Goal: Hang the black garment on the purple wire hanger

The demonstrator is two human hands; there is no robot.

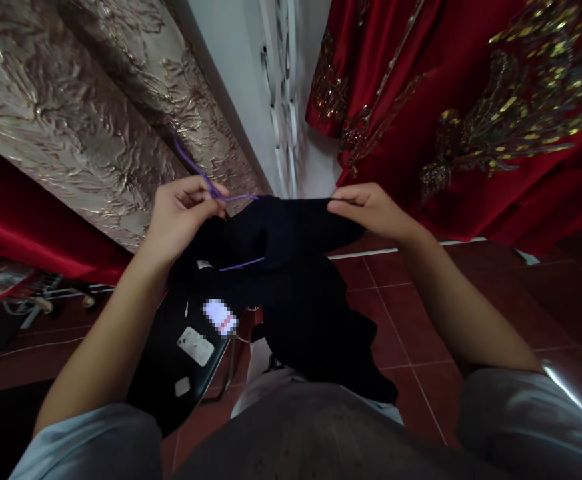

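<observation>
A dark navy or black cloth, apparently a garment (311,280), hangs stretched between my two hands. My left hand (183,210) is closed in a pinch at its upper left edge, and a purple string (191,160) runs through those fingers. Part of the string reaches along the cloth's top edge, and another purple strand (241,265) shows lower on the dark cloth. On the other side, my right hand (371,208) pinches the upper right edge between thumb and fingers. The cloth's lower part drapes down in front of my lap, and its folds are too dark to make out.
Below my left forearm, a black tabletop or seat (155,360) bears a lit phone (219,317), a white phone-shaped item (195,346) and a small white case (183,387). Gold-embroidered red fabric (395,133) hangs at right, beige brocade (121,120) at left. Red tiles (395,320) cover the floor.
</observation>
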